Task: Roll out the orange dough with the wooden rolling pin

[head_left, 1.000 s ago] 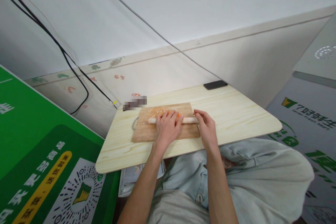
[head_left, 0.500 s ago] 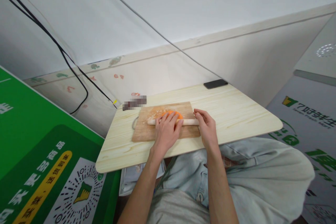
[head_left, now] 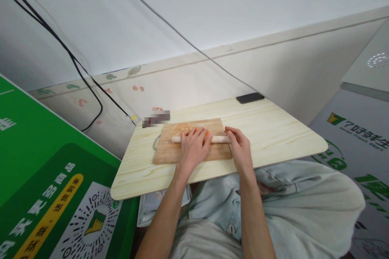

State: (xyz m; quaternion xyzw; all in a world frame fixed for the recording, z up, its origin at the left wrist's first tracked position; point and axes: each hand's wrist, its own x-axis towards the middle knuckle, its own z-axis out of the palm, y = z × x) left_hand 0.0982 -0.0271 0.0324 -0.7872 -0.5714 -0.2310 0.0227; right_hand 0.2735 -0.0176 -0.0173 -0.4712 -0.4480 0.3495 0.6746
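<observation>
Relative to the preceding frame, the rolling pin [head_left: 221,139] has shifted slightly toward the far edge of the surface [head_left: 282,133]. The left hand [head_left: 196,144] has advanced with it and now covers more of the orange dough [head_left: 208,133].

The rolling pin lies crosswise on the cutting board [head_left: 170,156], roughly parallel to the board's long edges. Its left end projects past the left hand; its right end meets the right hand [head_left: 241,146].

State of the hands: the left is spread palm down over the pin, fingers extended across the dough; whether it grasps the pin cannot be determined. The right is curled around the pin's right end, grasping it at the board's right edge.

The dough is mostly concealed beneath the left hand. Pale crumbs [head_left: 178,133] lie on the board beyond the pin's left end.

The board occupies the left half of the surface. A metal handle [head_left: 156,142] projects from its left edge. A pixelated dark object [head_left: 156,119] lies at the far left corner; a black phone [head_left: 250,98] lies at the far right corner.
</observation>
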